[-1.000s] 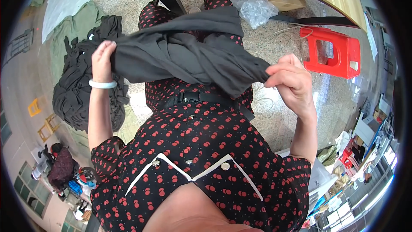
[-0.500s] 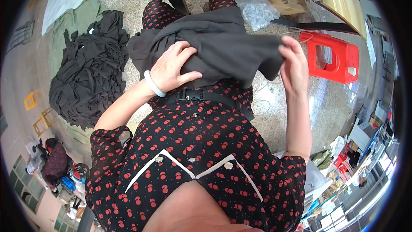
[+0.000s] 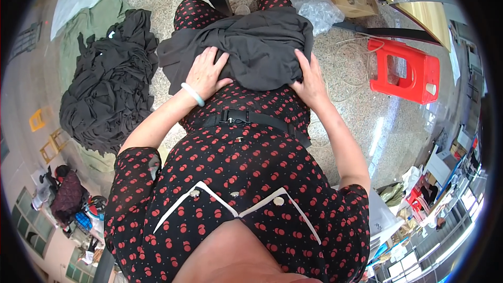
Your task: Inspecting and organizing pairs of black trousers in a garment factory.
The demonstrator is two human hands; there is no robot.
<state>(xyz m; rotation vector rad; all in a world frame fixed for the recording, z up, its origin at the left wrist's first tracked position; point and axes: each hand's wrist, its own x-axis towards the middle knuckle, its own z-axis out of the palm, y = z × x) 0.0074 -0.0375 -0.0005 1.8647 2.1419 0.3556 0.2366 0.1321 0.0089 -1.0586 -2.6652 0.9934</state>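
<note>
Dark grey cloth (image 3: 262,42) lies crosswise, a grip at either side of its near edge

The cloth rests bunched over the person's lap (image 3: 246,97), its long axis running left to right, so it lies ahead of both grips and largely between them. The left grip (image 3: 208,75) is laid on the near edge, fingers spread and thumb apart, released rather than clenched; a flap reaches out to the left beyond it. The right grip (image 3: 311,83) touches the near right corner, fingertips pointing away from the body; whether it pinches the fabric I cannot tell. Both touch the cloth, but the right sits closer to an end. Farther out, a black cloth pile (image 3: 110,78) lies left on green fabric (image 3: 107,13), a red stool (image 3: 422,68) right, a wooden surface (image 3: 425,17) beyond
</note>
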